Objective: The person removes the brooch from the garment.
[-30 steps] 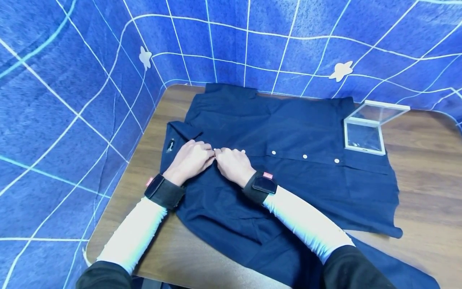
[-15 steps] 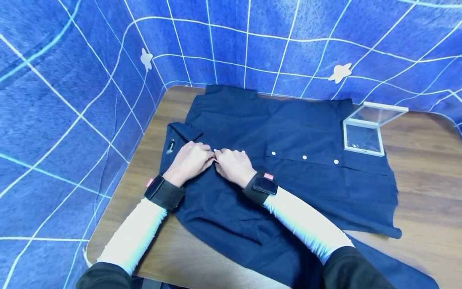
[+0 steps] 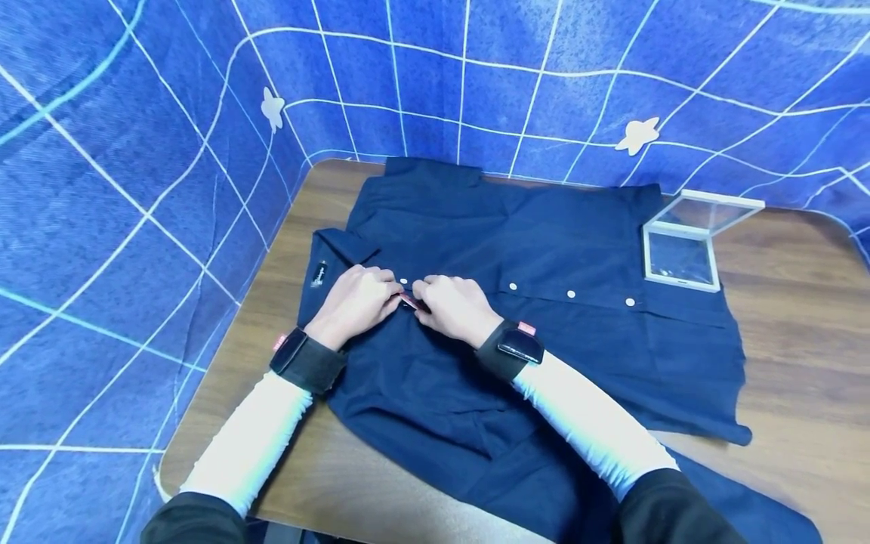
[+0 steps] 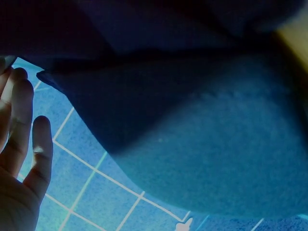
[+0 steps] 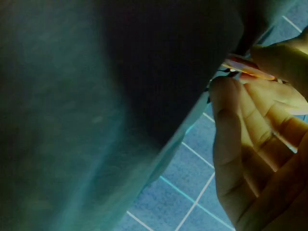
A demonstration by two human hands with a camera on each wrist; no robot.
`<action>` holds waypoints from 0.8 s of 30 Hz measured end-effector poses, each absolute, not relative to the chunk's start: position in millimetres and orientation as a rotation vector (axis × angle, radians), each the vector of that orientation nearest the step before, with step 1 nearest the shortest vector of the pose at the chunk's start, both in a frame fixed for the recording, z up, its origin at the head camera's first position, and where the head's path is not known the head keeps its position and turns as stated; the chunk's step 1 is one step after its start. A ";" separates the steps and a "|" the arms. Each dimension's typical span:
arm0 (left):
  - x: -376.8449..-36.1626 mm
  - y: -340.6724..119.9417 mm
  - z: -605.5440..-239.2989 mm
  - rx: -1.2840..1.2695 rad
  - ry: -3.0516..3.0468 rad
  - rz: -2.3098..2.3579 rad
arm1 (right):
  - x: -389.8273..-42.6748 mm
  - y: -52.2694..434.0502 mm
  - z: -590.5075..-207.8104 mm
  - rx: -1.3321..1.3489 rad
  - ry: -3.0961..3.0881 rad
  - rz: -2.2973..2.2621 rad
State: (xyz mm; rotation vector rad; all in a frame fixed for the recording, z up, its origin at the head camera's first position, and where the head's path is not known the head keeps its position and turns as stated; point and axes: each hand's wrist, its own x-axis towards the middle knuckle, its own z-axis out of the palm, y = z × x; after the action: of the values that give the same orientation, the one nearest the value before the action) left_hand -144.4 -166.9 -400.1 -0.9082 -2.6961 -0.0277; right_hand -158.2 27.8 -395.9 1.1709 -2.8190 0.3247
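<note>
A navy button-up shirt [image 3: 571,234] lies spread out, its collar at the left with a dark label [image 3: 319,273]. Along its front placket, my left hand [image 3: 360,298] pinches the cloth just below the collar. Close beside it, my right hand [image 3: 454,306] holds a slim reddish tool [image 3: 411,301] between thumb and fingers, pointing at the left fingertips. The right wrist view shows this shiny tool [image 5: 250,67] at the cloth's edge; its exact kind cannot be told. A white button [image 3: 404,281] shows just above the gap between the hands.
More white buttons [image 3: 571,294] run rightward along the placket. A small white case [image 3: 682,258] with its clear lid raised stands on the shirt's right part, tiny items inside. The wooden table [image 3: 802,302] meets blue patterned curtains [image 3: 530,91] at the back and left.
My right hand has moved slightly right, away from the left hand, so more of the reddish tool shows and the button beside it is uncovered. The left hand has stayed in place.
</note>
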 end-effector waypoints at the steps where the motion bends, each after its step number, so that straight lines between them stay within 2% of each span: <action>1: -144.2 -166.7 -400.0 -0.905 -2.698 -0.030 | -158.3 28.6 -396.5 1.185 -2.810 0.324; 24: -139.4 -164.2 -392.1 -0.913 -2.781 -0.232 | -153.1 28.2 -399.6 1.156 -2.773 0.326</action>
State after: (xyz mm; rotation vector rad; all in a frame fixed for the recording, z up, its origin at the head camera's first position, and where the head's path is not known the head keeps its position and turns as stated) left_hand -139.4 -164.2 -392.1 -0.9133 -2.7806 -0.2315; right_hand -153.1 28.2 -399.6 1.1561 -2.7732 0.3262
